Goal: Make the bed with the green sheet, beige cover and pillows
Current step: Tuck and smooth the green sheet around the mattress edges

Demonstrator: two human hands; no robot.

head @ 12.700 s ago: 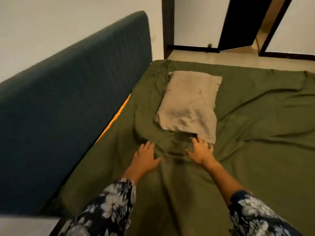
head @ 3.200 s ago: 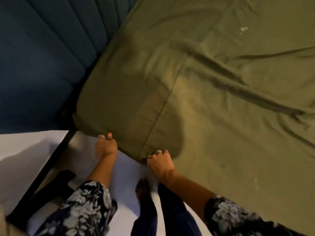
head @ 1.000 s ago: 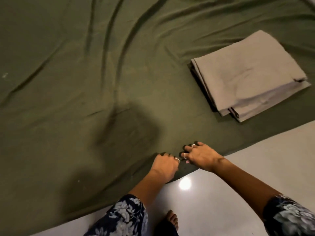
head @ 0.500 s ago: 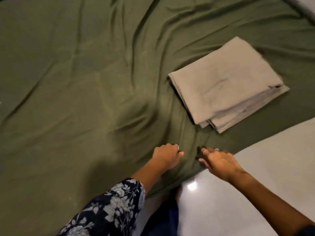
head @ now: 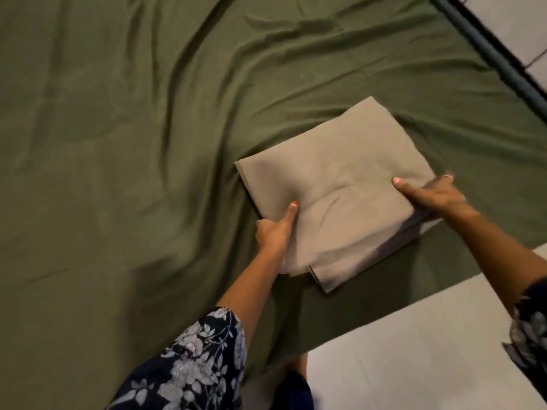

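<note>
While both my hands grip it, the cover (head: pixel 331 184), beige and folded into a thick square, lies on the sheet (head: pixel 118 143) near the bed's near edge, toward the right corner.

Left hand (head: pixel 273 229): at the cover's left edge, thumb flat on top, other fingers curled under the fold and out of sight; grip closed on the cloth.

Right hand (head: pixel 432 193): at the cover's right edge, thumb laid on top, fingers wrapped round the side; a ring shows on one finger. Somewhat blurred.

Sheet: green, spread over the whole bed, creased in long ridges that run toward the cover; its hem hangs over the near edge.

Sleeves (head: pixel 189 359): dark with pale flowers, left at lower centre, right at the right border.

Floor (head: pixel 414 350): pale, glossy, at lower right.

Bed frame (head: pixel 485 51): dark rail across the upper right corner, with light tiles beyond it.
</note>
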